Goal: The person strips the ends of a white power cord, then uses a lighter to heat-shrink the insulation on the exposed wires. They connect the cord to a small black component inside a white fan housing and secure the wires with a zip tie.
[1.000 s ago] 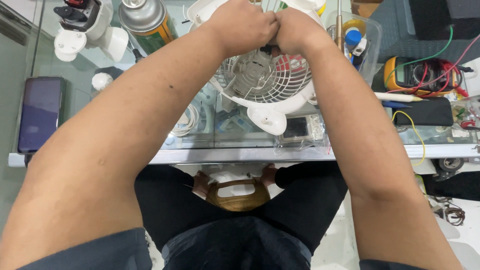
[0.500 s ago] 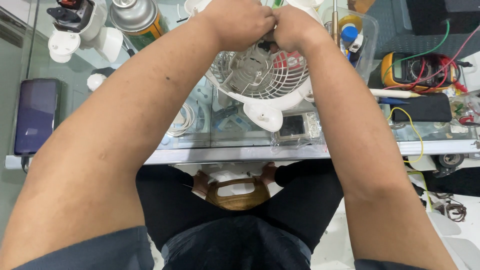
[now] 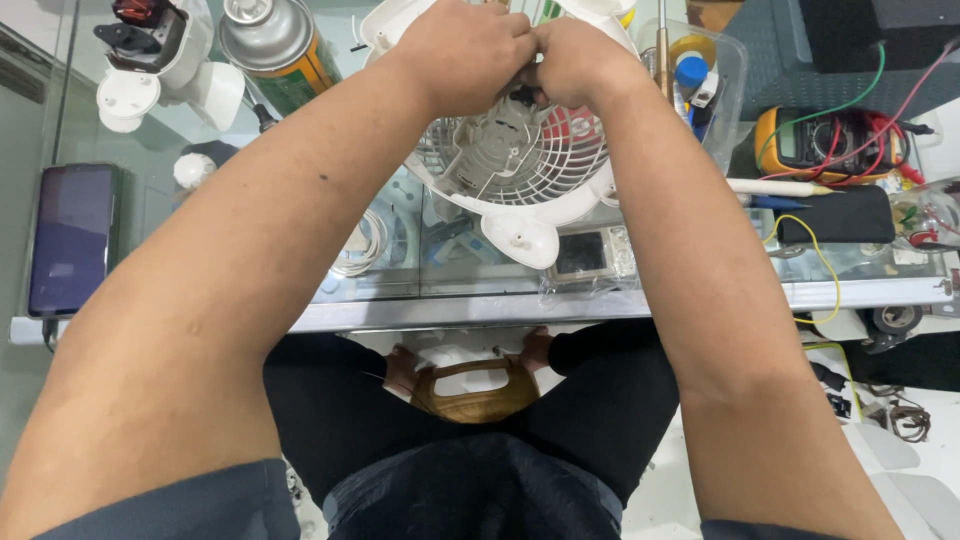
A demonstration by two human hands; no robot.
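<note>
A small white fan housing [image 3: 520,175] with a slotted round grille lies on the glass table [image 3: 600,305]. My left hand [image 3: 465,50] and my right hand [image 3: 580,60] meet over its top middle, fingers curled tight around a small dark part at the hub. What the fingertips pinch is hidden by the knuckles. Both forearms reach forward from the bottom corners of the view. A white foot tab [image 3: 520,238] of the housing points toward me.
A dark phone [image 3: 70,240] lies at the left edge. A spray can [image 3: 275,45] and a white device [image 3: 160,60] stand at the back left. A yellow multimeter [image 3: 810,145] with leads, a black case [image 3: 835,215] and a clear tub [image 3: 700,70] sit to the right.
Both hands stay clasped on the fan's hub. The view has drifted slightly, so the fan and hands sit a little higher in the picture.
</note>
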